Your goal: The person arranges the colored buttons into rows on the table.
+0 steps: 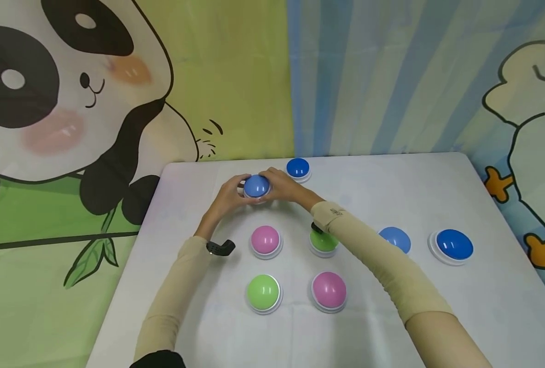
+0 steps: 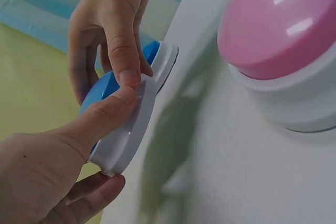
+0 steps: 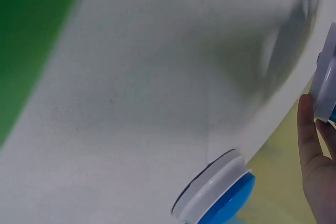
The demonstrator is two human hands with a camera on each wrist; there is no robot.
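Both hands grip a blue dome push button [image 1: 256,186] with a white base, near the table's back edge. My left hand [image 1: 230,197] holds its left side, and my right hand [image 1: 279,185] holds the right side. In the left wrist view, the left thumb lies along the white base [image 2: 128,135] and the right thumb meets its upper end. The button looks lifted off the cloth, with a shadow beside it. Just behind the right hand stands another blue button [image 1: 297,168]. In the right wrist view, fingers [image 3: 308,129] touch the held button's base at the right edge.
Nearer on the white table [image 1: 392,189] stand pink buttons [image 1: 265,240] [image 1: 329,290] and green buttons [image 1: 263,293] [image 1: 324,242]. The right sleeve partly covers one green button and a blue button [image 1: 395,238]. Another blue button [image 1: 454,245] stands at the right. A printed cloth backdrop [image 1: 245,76] rises behind.
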